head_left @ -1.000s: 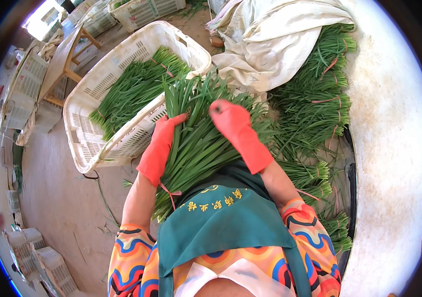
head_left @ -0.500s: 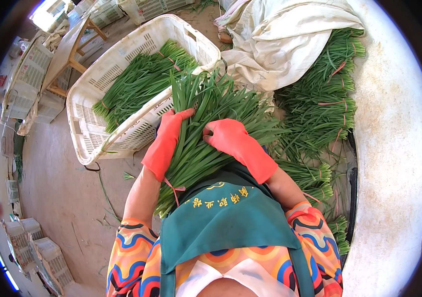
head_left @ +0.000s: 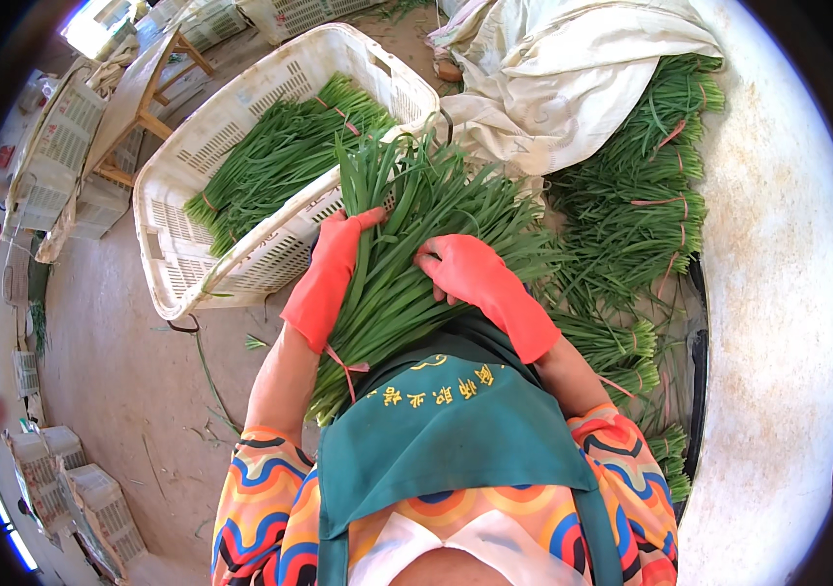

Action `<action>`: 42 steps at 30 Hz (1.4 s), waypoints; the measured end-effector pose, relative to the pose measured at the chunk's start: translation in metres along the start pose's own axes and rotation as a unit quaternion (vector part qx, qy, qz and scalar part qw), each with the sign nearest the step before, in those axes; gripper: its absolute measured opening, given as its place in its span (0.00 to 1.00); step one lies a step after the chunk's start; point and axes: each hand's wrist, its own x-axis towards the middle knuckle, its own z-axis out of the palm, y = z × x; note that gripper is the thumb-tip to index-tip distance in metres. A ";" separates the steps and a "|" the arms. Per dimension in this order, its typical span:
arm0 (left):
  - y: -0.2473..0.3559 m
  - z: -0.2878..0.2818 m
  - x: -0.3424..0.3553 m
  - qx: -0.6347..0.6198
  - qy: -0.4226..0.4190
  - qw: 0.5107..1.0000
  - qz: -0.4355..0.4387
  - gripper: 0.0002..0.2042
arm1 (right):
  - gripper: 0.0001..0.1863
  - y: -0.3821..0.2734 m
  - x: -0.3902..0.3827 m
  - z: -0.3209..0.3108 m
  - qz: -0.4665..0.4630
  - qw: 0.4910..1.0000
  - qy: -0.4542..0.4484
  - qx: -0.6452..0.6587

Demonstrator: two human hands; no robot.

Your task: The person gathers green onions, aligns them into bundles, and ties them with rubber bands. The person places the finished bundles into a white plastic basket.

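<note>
A big bunch of green garlic chives (head_left: 392, 303) lies across my lap, its leaf tips fanned out at the far end. A pink tie (head_left: 346, 365) goes round it near the pale stem ends. My left hand (head_left: 333, 269), in a coral rubber glove with bare fingertips showing, is closed on the left side of the bunch, thumb lying over the leaves. On the right side, my right hand (head_left: 480, 283), gloved likewise, has its fingers pinched together on some leaves. Its lower fingers are curled and partly hidden.
A white slatted crate (head_left: 167, 249) ahead on the left holds tied chive bunches (head_left: 285, 146). To the right, several more bunches (head_left: 631, 220) lie in a row, partly under a pale cloth (head_left: 553, 88). A wooden bench (head_left: 128, 107) and stacked crates (head_left: 55, 156) stand at the far left.
My right hand has shifted slightly right, across the leaves, and its fingers have drawn closer together. My left hand stays in nearly the same place on the bunch.
</note>
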 end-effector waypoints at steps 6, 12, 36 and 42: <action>0.001 0.002 -0.001 0.007 0.004 1.000 0.005 0.12 | 0.12 0.011 0.015 0.002 -0.011 0.997 -0.031 0.065; -0.003 -0.001 0.003 -0.008 -0.014 1.000 0.011 0.16 | 0.07 0.022 0.016 0.031 -0.186 0.958 0.190 -0.105; 0.002 0.000 0.002 0.000 -0.029 0.999 -0.017 0.14 | 0.05 0.032 0.068 0.031 -0.257 0.873 0.414 0.005; 0.007 0.006 -0.004 0.007 -0.058 0.997 -0.041 0.16 | 0.17 0.115 0.025 -0.117 -0.077 0.786 0.411 0.455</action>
